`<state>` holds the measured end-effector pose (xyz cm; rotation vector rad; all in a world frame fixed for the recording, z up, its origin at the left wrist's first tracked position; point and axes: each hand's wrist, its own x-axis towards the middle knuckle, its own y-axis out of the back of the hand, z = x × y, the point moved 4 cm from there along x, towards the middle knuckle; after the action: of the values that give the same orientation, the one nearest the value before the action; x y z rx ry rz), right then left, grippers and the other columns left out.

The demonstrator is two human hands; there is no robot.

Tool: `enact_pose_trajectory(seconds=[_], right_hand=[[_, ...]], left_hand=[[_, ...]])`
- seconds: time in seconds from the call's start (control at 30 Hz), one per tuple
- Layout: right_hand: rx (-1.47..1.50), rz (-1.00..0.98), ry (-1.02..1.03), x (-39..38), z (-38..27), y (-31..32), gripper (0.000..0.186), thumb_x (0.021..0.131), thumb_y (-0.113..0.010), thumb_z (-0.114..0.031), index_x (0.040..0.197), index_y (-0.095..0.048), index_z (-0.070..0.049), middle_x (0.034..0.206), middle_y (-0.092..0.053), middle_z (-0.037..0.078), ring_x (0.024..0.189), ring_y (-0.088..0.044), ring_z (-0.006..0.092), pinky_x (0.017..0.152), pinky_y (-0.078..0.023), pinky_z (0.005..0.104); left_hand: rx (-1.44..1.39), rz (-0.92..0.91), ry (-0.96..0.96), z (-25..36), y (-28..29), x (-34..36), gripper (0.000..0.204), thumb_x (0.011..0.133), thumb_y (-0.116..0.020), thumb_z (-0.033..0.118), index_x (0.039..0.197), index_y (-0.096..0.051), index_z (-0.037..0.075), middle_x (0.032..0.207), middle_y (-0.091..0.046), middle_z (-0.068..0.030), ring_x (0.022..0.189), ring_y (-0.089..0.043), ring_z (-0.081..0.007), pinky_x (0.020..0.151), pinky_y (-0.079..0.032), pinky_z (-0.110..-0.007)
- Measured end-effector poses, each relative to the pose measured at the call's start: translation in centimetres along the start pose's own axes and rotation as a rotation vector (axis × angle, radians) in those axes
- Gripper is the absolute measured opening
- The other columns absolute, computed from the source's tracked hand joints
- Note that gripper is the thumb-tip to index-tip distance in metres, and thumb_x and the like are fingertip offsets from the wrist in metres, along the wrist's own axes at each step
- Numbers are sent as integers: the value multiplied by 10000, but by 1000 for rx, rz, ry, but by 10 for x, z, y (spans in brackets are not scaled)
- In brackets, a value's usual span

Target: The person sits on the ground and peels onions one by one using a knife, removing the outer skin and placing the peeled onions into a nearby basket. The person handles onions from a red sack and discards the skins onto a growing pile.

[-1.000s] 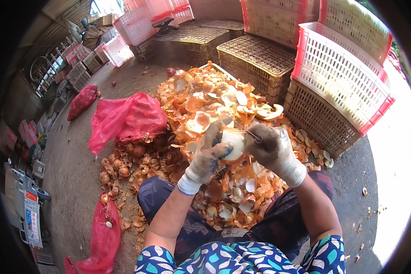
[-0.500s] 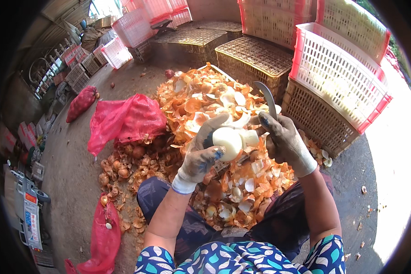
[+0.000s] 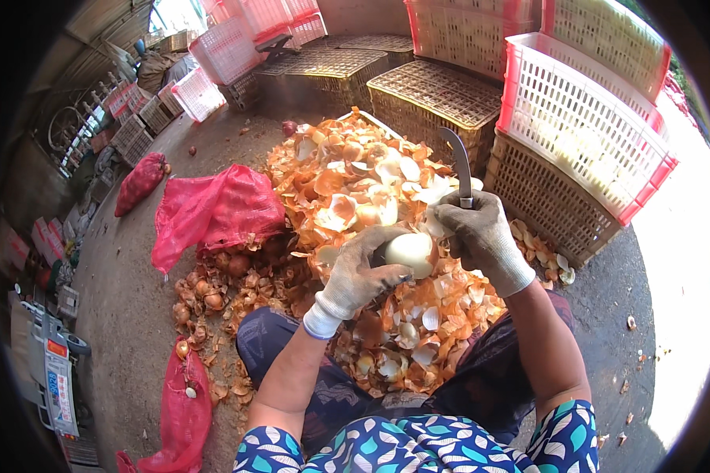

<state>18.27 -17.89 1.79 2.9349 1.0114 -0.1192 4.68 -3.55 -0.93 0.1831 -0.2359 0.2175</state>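
Observation:
My left hand [image 3: 364, 266], in a stained white glove, is closed round a peeled white onion [image 3: 409, 254]; a strip of brown skin shows on the onion's right side. My right hand [image 3: 475, 230], gloved too, grips a knife [image 3: 459, 162] by its handle, with the curved blade pointing up and away from me. The right fingers are just right of the onion; whether they touch it I cannot tell. Beneath both hands spreads a big heap of orange onion skins [image 3: 331, 181]. Unpeeled onions [image 3: 213, 299] lie at its left, by the mouth of a red mesh sack [image 3: 229, 209].
At the right, a white and pink crate [image 3: 584, 126] holding pale onions stands on a brown crate [image 3: 544, 197]. More brown crates [image 3: 438, 91] line the back. A second mesh sack [image 3: 183, 410] lies near left, a filled one [image 3: 140, 185] farther off. A vehicle [image 3: 51, 370] is at far left.
The knife has swung more upright and its blade has moved away from the onion. The onion has turned in my left hand and shifted right, now showing brown skin on its right side.

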Motion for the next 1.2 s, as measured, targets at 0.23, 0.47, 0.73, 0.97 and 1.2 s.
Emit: enact_pose_trajectory(seconds=[0.23,0.47,0.73,0.97,1.2], right_hand=[[-897,228,383,1,-23,36,395,857,-685,-379,752,-674,2,767,-663,73,555,-586,122,548,-485,332],[-173,-255,2,-29,-10,-21,416,823,-708,-302,1056,-637,35,689,-609,39,512,-561,83,447,-456,232],[-202,-152,-23,-7,9,-15,184,783,-585,-163,825,-634,9,591,-587,52,499,-584,116,476,-478,268],[-44,-157,-28,-9,-2,-12,382,894,-651,-362,1054,-638,-15,775,-648,30,440,-500,59,367,-382,223],[345,-342,-631,-24,32,-31,432,839,-650,-505,1001,-607,-107,583,-474,-47,413,-460,87,328,-264,246]], left_hand=[[-203,217,26,16,21,-4,540,768,-767,183,1201,-562,-66,1065,-645,-97,977,-634,-178,884,-513,-317],[308,223,-250,22,11,-5,451,718,-785,77,1130,-612,19,1006,-639,-64,942,-619,-140,859,-497,-285],[-516,187,-43,23,13,-6,525,841,-719,225,1244,-535,-57,1079,-653,-138,900,-677,-229,739,-583,-342],[-868,201,183,-17,23,-4,388,958,-539,265,1230,-538,-13,962,-680,-160,752,-685,-236,585,-582,-352],[-421,234,120,-31,12,-7,486,982,-510,378,1255,-521,-24,981,-676,-125,716,-674,-162,537,-575,-264]])
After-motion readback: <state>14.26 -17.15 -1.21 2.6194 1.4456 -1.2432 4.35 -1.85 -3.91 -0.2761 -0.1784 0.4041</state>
